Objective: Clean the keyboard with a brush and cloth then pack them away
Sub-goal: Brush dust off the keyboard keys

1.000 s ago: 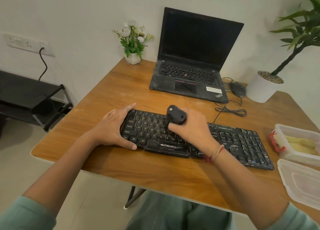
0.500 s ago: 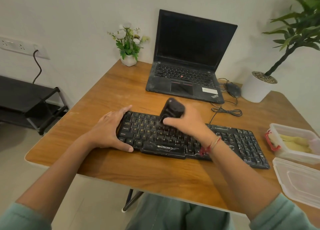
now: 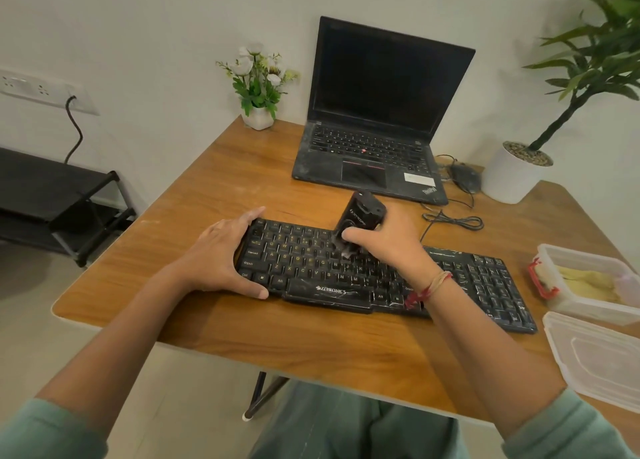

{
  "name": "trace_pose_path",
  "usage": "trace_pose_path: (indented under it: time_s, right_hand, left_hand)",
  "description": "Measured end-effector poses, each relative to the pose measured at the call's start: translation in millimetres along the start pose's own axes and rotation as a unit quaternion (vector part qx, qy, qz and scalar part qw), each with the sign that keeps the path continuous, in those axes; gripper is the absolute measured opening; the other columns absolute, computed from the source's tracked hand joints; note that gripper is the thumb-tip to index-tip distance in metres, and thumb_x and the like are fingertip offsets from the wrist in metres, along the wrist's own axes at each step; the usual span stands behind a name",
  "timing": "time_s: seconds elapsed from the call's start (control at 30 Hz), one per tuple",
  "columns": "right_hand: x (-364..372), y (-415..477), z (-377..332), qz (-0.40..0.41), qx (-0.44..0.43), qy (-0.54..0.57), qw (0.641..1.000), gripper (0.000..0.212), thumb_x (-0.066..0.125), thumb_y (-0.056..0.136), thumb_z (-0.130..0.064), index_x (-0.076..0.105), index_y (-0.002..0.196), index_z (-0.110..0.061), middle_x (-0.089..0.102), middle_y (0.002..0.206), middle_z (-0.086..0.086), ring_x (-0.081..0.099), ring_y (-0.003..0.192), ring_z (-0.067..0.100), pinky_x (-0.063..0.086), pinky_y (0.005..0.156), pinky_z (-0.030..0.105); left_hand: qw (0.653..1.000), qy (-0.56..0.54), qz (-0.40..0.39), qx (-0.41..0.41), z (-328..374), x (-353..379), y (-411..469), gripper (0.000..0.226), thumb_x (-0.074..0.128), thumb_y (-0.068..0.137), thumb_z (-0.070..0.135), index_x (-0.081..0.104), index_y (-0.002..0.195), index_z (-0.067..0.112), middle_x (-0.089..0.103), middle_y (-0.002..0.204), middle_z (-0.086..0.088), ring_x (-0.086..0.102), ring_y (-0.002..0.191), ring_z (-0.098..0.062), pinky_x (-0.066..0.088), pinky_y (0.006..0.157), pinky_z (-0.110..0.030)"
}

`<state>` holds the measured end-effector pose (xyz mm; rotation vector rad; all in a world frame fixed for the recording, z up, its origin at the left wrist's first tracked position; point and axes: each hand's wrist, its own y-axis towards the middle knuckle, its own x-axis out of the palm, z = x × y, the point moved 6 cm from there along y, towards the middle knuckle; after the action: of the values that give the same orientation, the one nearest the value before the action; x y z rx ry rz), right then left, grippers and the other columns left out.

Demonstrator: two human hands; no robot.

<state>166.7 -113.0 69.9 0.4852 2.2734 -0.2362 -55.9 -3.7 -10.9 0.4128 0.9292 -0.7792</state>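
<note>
Near the tabletop's [image 3: 311, 348] front edge lay the Zebronics keyboard [image 3: 485, 285]. The left hand [image 3: 221, 254] clasped its left end; the right hand [image 3: 384, 247] gripped a black brush [image 3: 362, 213], bristles down on the middle keys. A laptop [image 3: 374, 154] stood open toward the far edge.

Bare table [image 3: 214, 195] lay open between the keyboard [image 3: 485, 285] and the laptop [image 3: 367, 161], and along the near edge. On the right, a coiled cable [image 3: 453, 221], a plant pot [image 3: 509, 181], a plastic container [image 3: 585, 308] and its lid [image 3: 606, 358] crowded the way.
</note>
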Motion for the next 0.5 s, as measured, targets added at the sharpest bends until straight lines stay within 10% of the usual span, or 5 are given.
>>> trace_pose_path:
  time_s: [0.13, 0.27, 0.4, 0.5]
  right_hand:
    - [22.3, -10.0, -9.9, -0.066, -0.064, -0.058, 0.994, 0.023, 0.074, 0.074, -0.028, 0.055, 0.074, -0.013, 0.058, 0.066, -0.003, 0.053, 0.058, 0.011, 0.038, 0.046, 0.017]
    - [30.0, -12.8, -4.8, -0.191, -0.007, 0.138, 0.972, 0.029, 0.076, 0.075, -0.02, 0.064, 0.1, -0.015, 0.071, 0.093, 0.003, 0.066, 0.082, 0.017, 0.049, 0.056, 0.023]
    - [8.6, -0.2, -1.8, -0.033, 0.004, 0.013, 0.999, 0.02, 0.075, 0.075, -0.025, 0.06, 0.082, -0.015, 0.063, 0.075, 0.0, 0.057, 0.065, 0.013, 0.045, 0.053, 0.021]
    - [31.6, -25.4, -27.2, -0.063, -0.1, -0.067, 0.991, 0.024, 0.071, 0.075, -0.029, 0.049, 0.068, -0.022, 0.052, 0.062, -0.01, 0.045, 0.052, 0.003, 0.035, 0.046, 0.014]
  left_hand:
    - [1.0, 0.002, 0.003, 0.001, 1.2, -1.0, -0.2, 0.141, 0.056, 0.031, 0.096, 0.004, 0.15, 0.039, 0.026, 0.152, 0.007, 0.025, 0.138, -0.017, 0.012, 0.117, -0.04]
    - [1.0, -0.001, 0.004, 0.002, 0.7, -0.5, -0.1, 0.14, 0.057, 0.033, 0.095, 0.005, 0.149, 0.039, 0.028, 0.15, 0.008, 0.027, 0.136, -0.018, 0.015, 0.117, -0.043]
    - [1.0, 0.001, 0.004, 0.001, 0.5, -0.4, 0.2, 0.14, 0.057, 0.032, 0.095, 0.004, 0.149, 0.039, 0.027, 0.152, 0.007, 0.027, 0.137, -0.018, 0.016, 0.117, -0.044]
    - [1.0, 0.003, 0.004, 0.002, 1.1, -0.8, 0.4, 0.141, 0.057, 0.032, 0.095, 0.005, 0.15, 0.038, 0.026, 0.152, 0.008, 0.027, 0.136, -0.017, 0.016, 0.117, -0.043]
